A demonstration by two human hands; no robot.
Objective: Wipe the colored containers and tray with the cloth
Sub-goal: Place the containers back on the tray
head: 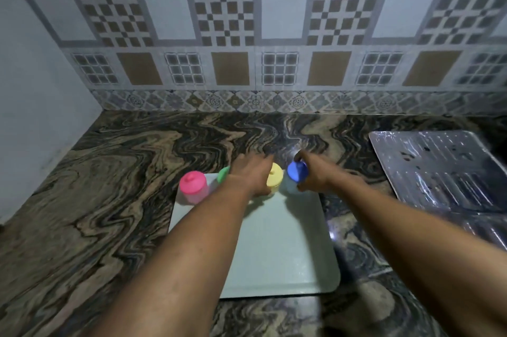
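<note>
Both hands reach to the far edge of the pale tray [288, 248], which lies on the marbled surface [109, 185] in the lower middle of the frame. Four containers stand in a row along that edge.

- **Right hand** [312, 174]: its fingers are curled round the blue container [296, 172] at the right end of the row. The container looks tipped, with its lid turned toward the left of the frame.
- **Left hand** [251, 172]: it lies over the middle of the row, fingers stretched forward and fairly straight, with nothing visibly held. It sits between the green container [223, 174], half hidden behind it, and the yellow container [275, 177], which it touches.
- **Pink container** [193, 185]: it stands apart at the left end.

No cloth shows anywhere, so the step in hand seems to be taking up a container, not wiping. To do it well, the right hand should keep a firm wrap low on the blue container's body, leaving the lid and upper wall free. The left hand should fetch the cloth without nudging the yellow or green container off the tray's rim. A ribbed metal drainboard [439, 172] lies at the right of the frame.
</note>
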